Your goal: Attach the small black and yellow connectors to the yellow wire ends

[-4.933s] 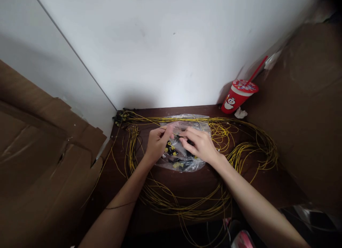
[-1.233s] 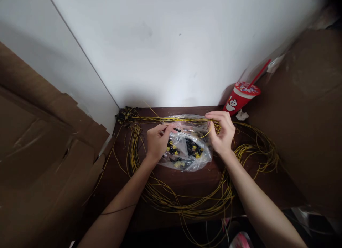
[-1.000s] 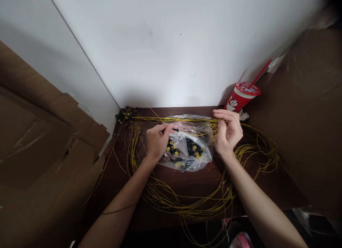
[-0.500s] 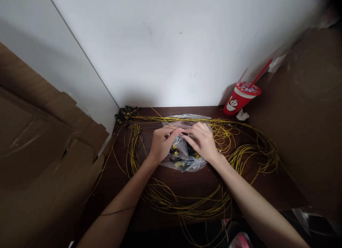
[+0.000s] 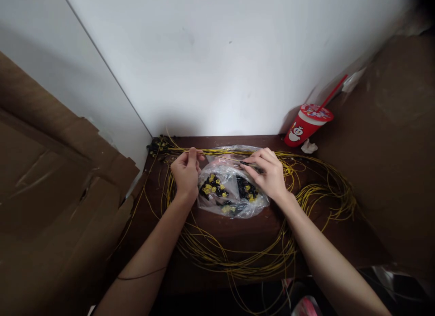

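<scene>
A clear plastic bag [image 5: 231, 189] of small black and yellow parts lies in the middle of a dark wooden table [image 5: 238, 234]. Loops of thin yellow wire [image 5: 238, 261] ring it. My left hand [image 5: 186, 173] pinches one yellow wire at the bag's upper left. My right hand [image 5: 268, 175] pinches the same wire above the bag's right side, where a small black piece sits at its fingertips. The wire runs taut between both hands over the bag.
A red paper cup [image 5: 306, 125] with a red straw stands at the table's back right, a crumpled white scrap [image 5: 308, 146] beside it. Brown cardboard [image 5: 61, 180] flanks the left; more brown cardboard [image 5: 390, 139] stands on the right. A bundle of black wire ends [image 5: 158, 146] lies back left.
My hands met over the bag half a second ago and have now drawn apart, left hand going left and up, right hand going right, stretching the wire between them.
</scene>
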Available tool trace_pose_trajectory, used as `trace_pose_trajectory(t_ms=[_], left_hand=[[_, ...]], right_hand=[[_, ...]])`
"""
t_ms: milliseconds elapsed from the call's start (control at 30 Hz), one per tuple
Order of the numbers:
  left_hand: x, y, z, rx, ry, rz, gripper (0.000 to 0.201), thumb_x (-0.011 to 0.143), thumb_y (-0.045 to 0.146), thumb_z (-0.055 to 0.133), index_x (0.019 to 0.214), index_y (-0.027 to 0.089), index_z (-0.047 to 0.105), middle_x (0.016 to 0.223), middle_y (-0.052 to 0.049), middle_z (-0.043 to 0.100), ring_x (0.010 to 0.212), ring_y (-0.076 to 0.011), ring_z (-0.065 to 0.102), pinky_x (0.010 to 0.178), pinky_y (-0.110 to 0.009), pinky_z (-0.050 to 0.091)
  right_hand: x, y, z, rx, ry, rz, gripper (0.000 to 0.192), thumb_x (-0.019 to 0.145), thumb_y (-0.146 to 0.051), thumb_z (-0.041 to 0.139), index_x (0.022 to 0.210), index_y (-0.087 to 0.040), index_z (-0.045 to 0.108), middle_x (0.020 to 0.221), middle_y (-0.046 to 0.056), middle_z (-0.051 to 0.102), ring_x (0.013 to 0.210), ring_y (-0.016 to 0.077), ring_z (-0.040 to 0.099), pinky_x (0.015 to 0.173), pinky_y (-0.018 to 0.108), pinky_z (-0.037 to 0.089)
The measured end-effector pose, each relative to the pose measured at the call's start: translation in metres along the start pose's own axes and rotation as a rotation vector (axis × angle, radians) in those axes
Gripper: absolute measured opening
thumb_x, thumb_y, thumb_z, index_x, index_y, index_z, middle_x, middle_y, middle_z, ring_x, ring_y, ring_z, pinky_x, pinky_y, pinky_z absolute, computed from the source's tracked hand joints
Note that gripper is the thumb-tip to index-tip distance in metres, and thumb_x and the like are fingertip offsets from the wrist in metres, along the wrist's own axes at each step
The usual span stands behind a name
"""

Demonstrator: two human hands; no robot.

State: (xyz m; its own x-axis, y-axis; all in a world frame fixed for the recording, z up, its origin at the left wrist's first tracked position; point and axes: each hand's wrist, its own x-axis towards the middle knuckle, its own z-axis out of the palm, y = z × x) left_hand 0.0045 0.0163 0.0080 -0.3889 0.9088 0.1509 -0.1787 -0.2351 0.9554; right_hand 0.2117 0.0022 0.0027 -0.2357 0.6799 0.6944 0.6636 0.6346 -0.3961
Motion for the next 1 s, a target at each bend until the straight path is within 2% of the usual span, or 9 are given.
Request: trace_pose_trajectory(t_ms=[100, 200, 300, 400, 500, 600, 800, 900, 1000], left_hand=[[0.000, 0.001, 0.000, -0.139, -0.046, -0.064, 0.034, 0.075, 0.051, 0.066, 0.072, 0.016, 0.063, 0.057, 0.001, 0.056, 0.041, -0.0043, 0.035, 0.036, -0.019, 0.021], [-0.007, 0.001, 0.004, -0.067, -0.249, -0.087, 0.037, 0.077, 0.052, 0.062, 0.079, 0.016, 0.067, 0.061, -0.001, 0.061, 0.042, -0.0045, 0.038, 0.036, -0.018, 0.023], [-0.015, -0.002, 0.009, 0.144, -0.437, -0.008, 0.026, 0.077, 0.041, 0.065, 0.081, 0.015, 0.070, 0.068, -0.003, 0.067, 0.049, -0.0070, 0.050, 0.043, -0.019, 0.035], [-0.019, -0.004, 0.011, 0.264, -0.512, 0.124, 0.014, 0.076, 0.029, 0.066, 0.075, 0.016, 0.072, 0.073, -0.003, 0.072, 0.068, -0.0132, 0.062, 0.061, -0.023, 0.047], [-0.020, -0.003, 0.011, 0.297, -0.478, 0.145, 0.014, 0.076, 0.027, 0.065, 0.069, 0.017, 0.072, 0.070, -0.003, 0.072, 0.066, -0.0133, 0.061, 0.060, -0.023, 0.046], [-0.018, -0.002, 0.010, 0.263, -0.421, 0.070, 0.014, 0.074, 0.028, 0.066, 0.067, 0.016, 0.071, 0.065, -0.003, 0.069, 0.058, -0.0109, 0.056, 0.049, -0.020, 0.040], [-0.013, 0.000, 0.010, 0.058, -0.234, -0.098, 0.015, 0.067, 0.029, 0.070, 0.067, 0.014, 0.068, 0.058, 0.000, 0.063, 0.043, -0.0044, 0.040, 0.038, -0.017, 0.025], [-0.011, 0.002, 0.010, -0.049, -0.201, -0.171, 0.017, 0.064, 0.028, 0.073, 0.064, 0.013, 0.066, 0.057, 0.000, 0.061, 0.041, -0.0020, 0.033, 0.036, -0.016, 0.020], [-0.012, 0.002, 0.011, -0.153, -0.191, -0.220, 0.017, 0.064, 0.028, 0.074, 0.068, 0.013, 0.065, 0.062, -0.001, 0.062, 0.043, -0.0016, 0.033, 0.036, -0.014, 0.020]], right_hand=[[0.000, 0.000, 0.001, 0.045, 0.006, 0.013, 0.011, 0.086, -0.028, 0.058, 0.089, -0.022, 0.066, 0.081, 0.003, 0.058, 0.080, 0.0188, 0.053, 0.072, 0.034, 0.045], [-0.001, -0.002, 0.004, 0.069, 0.015, 0.021, 0.010, 0.085, -0.028, 0.060, 0.088, -0.021, 0.066, 0.080, 0.003, 0.057, 0.078, 0.0182, 0.054, 0.071, 0.033, 0.046], [-0.002, -0.006, 0.008, 0.093, -0.009, -0.006, 0.010, 0.085, -0.028, 0.061, 0.088, -0.020, 0.066, 0.079, 0.003, 0.056, 0.077, 0.0177, 0.054, 0.069, 0.032, 0.045], [-0.002, -0.010, 0.010, 0.117, -0.033, -0.027, 0.010, 0.084, -0.027, 0.062, 0.088, -0.019, 0.066, 0.079, 0.004, 0.056, 0.078, 0.0174, 0.054, 0.070, 0.032, 0.045], [-0.002, -0.013, 0.010, 0.118, -0.049, -0.032, 0.010, 0.084, -0.027, 0.062, 0.088, -0.018, 0.066, 0.079, 0.004, 0.056, 0.077, 0.0170, 0.054, 0.070, 0.031, 0.046], [-0.002, -0.014, 0.009, 0.099, -0.056, -0.034, 0.013, 0.085, -0.028, 0.060, 0.088, -0.017, 0.066, 0.078, 0.004, 0.055, 0.075, 0.0171, 0.054, 0.068, 0.031, 0.045], [-0.001, -0.012, 0.007, 0.069, -0.044, -0.025, 0.014, 0.086, -0.029, 0.058, 0.082, -0.016, 0.065, 0.077, 0.004, 0.054, 0.074, 0.0171, 0.052, 0.067, 0.031, 0.044], [-0.001, -0.012, 0.007, 0.068, -0.050, -0.023, 0.014, 0.085, -0.029, 0.059, 0.081, -0.017, 0.064, 0.076, 0.004, 0.053, 0.073, 0.0168, 0.052, 0.067, 0.031, 0.044], [-0.001, -0.013, 0.007, 0.081, -0.062, -0.002, 0.014, 0.085, -0.029, 0.059, 0.080, -0.017, 0.064, 0.076, 0.004, 0.053, 0.074, 0.0168, 0.052, 0.067, 0.031, 0.044]])
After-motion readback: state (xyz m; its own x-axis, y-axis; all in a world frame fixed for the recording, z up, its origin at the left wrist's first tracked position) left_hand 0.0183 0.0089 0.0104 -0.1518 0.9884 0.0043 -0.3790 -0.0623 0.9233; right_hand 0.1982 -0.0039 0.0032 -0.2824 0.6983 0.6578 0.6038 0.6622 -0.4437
